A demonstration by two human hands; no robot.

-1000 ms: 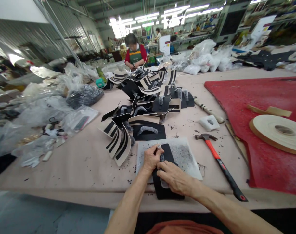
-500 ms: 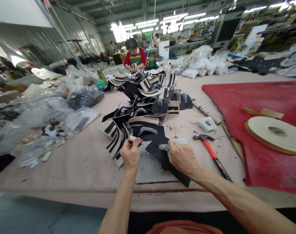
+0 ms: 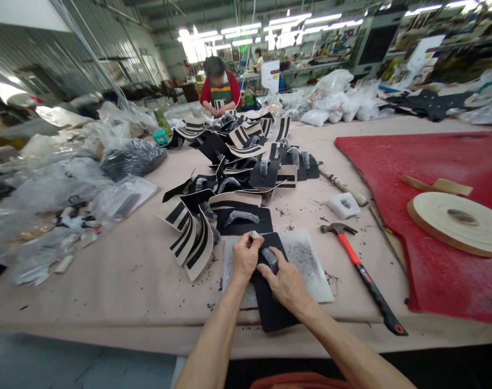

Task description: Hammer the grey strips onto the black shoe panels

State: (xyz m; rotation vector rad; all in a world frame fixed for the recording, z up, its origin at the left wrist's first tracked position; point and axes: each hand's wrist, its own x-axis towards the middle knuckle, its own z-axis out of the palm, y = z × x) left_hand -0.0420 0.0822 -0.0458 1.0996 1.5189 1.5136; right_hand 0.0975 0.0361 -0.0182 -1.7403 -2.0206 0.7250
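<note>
My left hand [image 3: 244, 260] is closed, with a small white piece [image 3: 254, 235] pinched at its fingertips; what the piece is cannot be made out. Just to its right, my right hand [image 3: 288, 281] has thumb and fingers around the plastic-wrapped handle [image 3: 270, 259] of a black panel [image 3: 275, 317]. This panel lies lengthwise toward me over a pale slab [image 3: 316, 275] speckled with dark bits, its near end reaching past the slab. Close beyond my hands lies another black panel [image 3: 265, 224] with a wrapped handle. Curved striped panels [image 3: 197, 248] stand to the left.
A claw hammer [image 3: 361, 270] lies right of the slab, near a white block [image 3: 343, 205]. A tape roll [image 3: 460, 221] rests on a red sheet [image 3: 375, 162]. Plastic bags [image 3: 67, 189] crowd the left. Across the table, a person in red sleeves [image 3: 219, 94] handles a striped piece.
The black panel has turned lengthwise toward me and moved left on the slab, carried by my right hand. My left hand has moved right, close to its handle, still pinching the white piece.
</note>
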